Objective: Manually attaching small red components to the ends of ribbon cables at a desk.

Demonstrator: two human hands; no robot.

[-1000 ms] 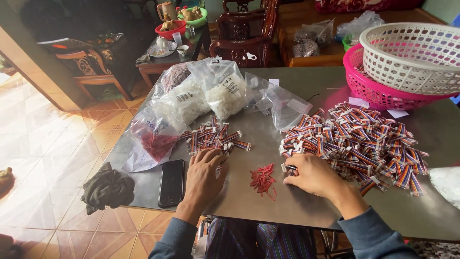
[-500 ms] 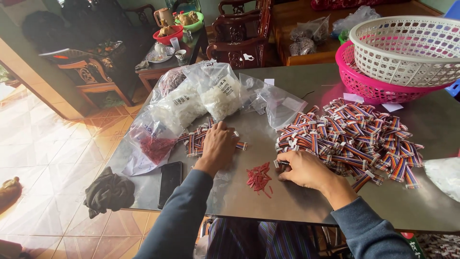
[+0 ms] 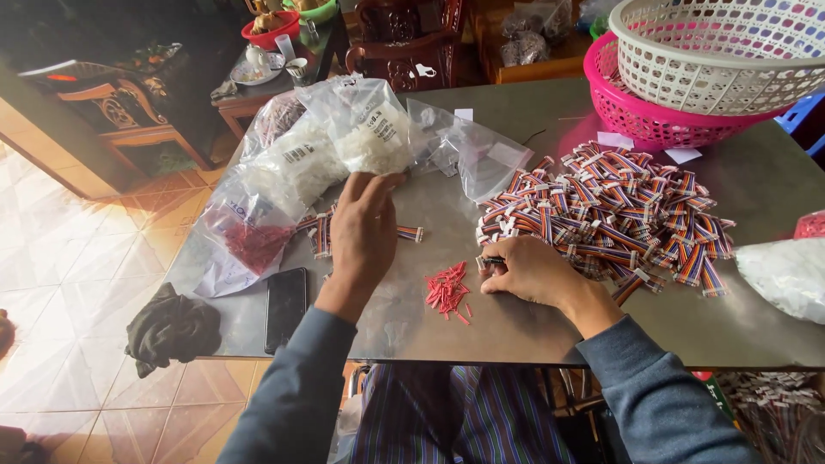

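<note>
My left hand (image 3: 364, 230) reaches forward over a small heap of striped cable pieces (image 3: 320, 234), its fingertips at a clear bag of white parts (image 3: 371, 137); whether it grips anything is hidden. My right hand (image 3: 526, 270) rests on the metal table (image 3: 516, 331), fingers closed on a small connector end at the near edge of a large pile of multicoloured ribbon cables (image 3: 614, 210). A little cluster of red pieces (image 3: 447, 290) lies between the hands.
More clear bags (image 3: 284, 172) and a bag with red parts (image 3: 249, 245) lie at left. A black phone (image 3: 285, 308) and dark cloth (image 3: 172, 328) sit at the table's left corner. Stacked pink and white baskets (image 3: 687, 77) stand back right. A white bag (image 3: 786, 275) lies far right.
My left hand has moved forward from near the table's front, across the small cable heap, up to the bag of white parts. The right hand has stayed at the pile's edge.
</note>
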